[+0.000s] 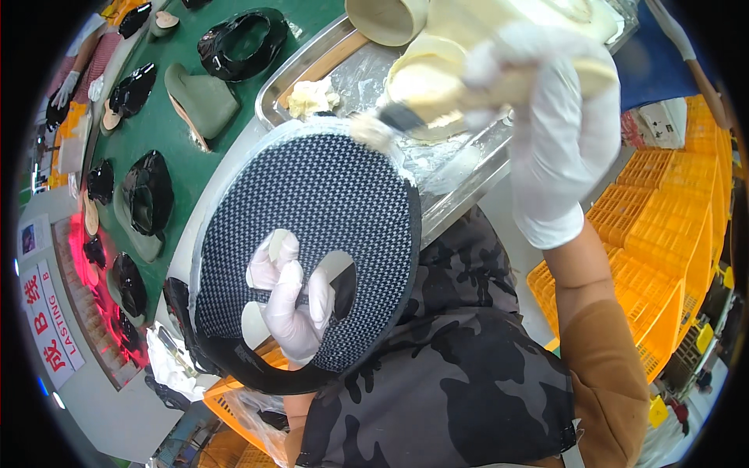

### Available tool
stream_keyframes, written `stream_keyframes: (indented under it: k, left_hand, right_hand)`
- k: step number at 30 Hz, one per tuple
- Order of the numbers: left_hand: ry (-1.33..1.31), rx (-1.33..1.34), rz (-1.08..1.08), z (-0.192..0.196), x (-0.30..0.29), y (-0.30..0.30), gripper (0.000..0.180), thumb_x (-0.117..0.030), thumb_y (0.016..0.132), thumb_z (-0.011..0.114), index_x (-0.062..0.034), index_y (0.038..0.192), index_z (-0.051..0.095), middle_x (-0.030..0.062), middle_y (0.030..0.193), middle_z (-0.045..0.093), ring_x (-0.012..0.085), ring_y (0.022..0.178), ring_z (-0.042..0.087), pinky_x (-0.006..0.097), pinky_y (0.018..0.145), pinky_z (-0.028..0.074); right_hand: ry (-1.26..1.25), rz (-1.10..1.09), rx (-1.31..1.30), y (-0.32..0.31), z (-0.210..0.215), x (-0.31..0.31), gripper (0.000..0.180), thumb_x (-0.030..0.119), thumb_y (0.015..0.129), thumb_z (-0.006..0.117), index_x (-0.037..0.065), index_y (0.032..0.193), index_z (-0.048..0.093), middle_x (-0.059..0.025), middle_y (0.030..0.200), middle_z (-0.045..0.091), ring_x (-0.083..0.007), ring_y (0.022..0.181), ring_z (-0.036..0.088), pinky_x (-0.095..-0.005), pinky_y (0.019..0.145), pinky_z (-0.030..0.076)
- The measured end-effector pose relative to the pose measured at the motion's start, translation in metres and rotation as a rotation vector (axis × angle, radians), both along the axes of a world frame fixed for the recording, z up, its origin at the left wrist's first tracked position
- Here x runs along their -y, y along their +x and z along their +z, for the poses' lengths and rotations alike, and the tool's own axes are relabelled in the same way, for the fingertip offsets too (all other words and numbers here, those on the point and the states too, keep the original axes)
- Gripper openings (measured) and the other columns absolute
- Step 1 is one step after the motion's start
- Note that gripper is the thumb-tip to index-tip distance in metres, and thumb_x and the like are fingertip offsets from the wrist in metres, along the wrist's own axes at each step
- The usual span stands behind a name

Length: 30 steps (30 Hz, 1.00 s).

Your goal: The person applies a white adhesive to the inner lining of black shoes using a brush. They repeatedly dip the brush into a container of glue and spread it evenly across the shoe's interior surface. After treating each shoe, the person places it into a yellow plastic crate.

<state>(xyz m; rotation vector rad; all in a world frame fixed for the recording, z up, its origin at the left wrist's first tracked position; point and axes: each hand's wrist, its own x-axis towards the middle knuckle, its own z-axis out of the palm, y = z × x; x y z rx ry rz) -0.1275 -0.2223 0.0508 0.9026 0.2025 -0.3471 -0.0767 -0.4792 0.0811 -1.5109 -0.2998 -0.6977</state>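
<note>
A shoe upper (304,179) with a black-and-white woven lining is spread in front of me, a pale wet band along its far edge. My left hand (292,300), in a white glove, grips it through the openings near its lower side, fingers closed over the material. My right hand (550,132), also gloved, is closed round the pale handle of a glue brush (488,97). Its bristles touch the upper's far right edge. Just beyond the brush is a cup of cream-coloured glue (429,66), partly behind my right hand.
A smeared metal tray (269,97) holds the cup, a cream lump (314,97) and a second beige cup (390,19). On the green work surface (168,58) at left stand grey-green lasts (204,101) and black uppers (242,43). Orange crates (663,203) are stacked at right.
</note>
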Motion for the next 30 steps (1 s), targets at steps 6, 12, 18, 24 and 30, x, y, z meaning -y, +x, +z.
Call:
stream_keyframes:
  k: [6, 12, 18, 24, 30]
  left_hand:
    - [-0.048, 0.194, -0.042, -0.004, -0.006, -0.005, 0.036, -0.001, 0.089, 0.031, -0.0116, 0.122, 0.041, 0.0024, 0.122, 0.052, 0.0092, 0.039, 0.04, 0.016, 0.033, 0.032]
    - [-0.002, 0.183, 0.012, -0.01, -0.008, 0.001, 0.038, -0.001, 0.09, 0.029, -0.0146, 0.124, 0.04, 0.0016, 0.123, 0.053, 0.0074, 0.04, 0.038, 0.015, 0.033, 0.031]
    - [0.041, 0.122, 0.166, -0.009, 0.005, 0.005, 0.037, -0.007, 0.095, 0.027, -0.0112, 0.13, 0.034, 0.0031, 0.064, 0.045, 0.0054, 0.04, 0.033, 0.015, 0.035, 0.031]
    - [0.358, 0.238, 0.275, -0.008, 0.008, 0.002, 0.032, -0.006, 0.092, 0.033, -0.0063, 0.123, 0.04, 0.0055, 0.082, 0.051, 0.0049, 0.042, 0.036, 0.014, 0.035, 0.031]
    - [0.533, 0.387, 0.446, 0.002, 0.032, 0.009, 0.033, -0.002, 0.086, 0.044, 0.0038, 0.118, 0.045, 0.0063, 0.113, 0.053, 0.001, 0.049, 0.045, 0.011, 0.037, 0.034]
  right_hand:
    - [0.116, -0.007, 0.018, 0.032, -0.008, -0.023, 0.019, 0.015, 0.094, 0.041, -0.001, 0.095, 0.051, -0.0102, 0.078, 0.06, -0.0118, 0.062, 0.058, -0.0209, 0.053, 0.048]
    - [0.119, -0.047, -0.156, -0.007, -0.026, -0.002, 0.018, 0.015, 0.096, 0.035, -0.001, 0.098, 0.043, -0.0142, 0.081, 0.057, -0.0149, 0.059, 0.057, -0.0224, 0.051, 0.047]
    - [0.293, -0.016, -0.254, -0.04, -0.038, -0.006, 0.016, 0.015, 0.094, 0.041, 0.001, 0.099, 0.045, -0.0127, 0.08, 0.058, -0.0119, 0.057, 0.055, -0.0196, 0.049, 0.046]
    - [0.315, 0.007, -0.157, -0.03, -0.02, 0.002, 0.019, 0.02, 0.094, 0.04, 0.002, 0.098, 0.045, -0.0147, 0.08, 0.056, -0.0134, 0.055, 0.052, -0.0214, 0.047, 0.044]
    - [0.356, 0.032, -0.159, -0.008, -0.026, -0.005, 0.012, 0.01, 0.092, 0.042, 0.001, 0.1, 0.042, -0.012, 0.081, 0.057, -0.0114, 0.059, 0.055, -0.0192, 0.049, 0.047]
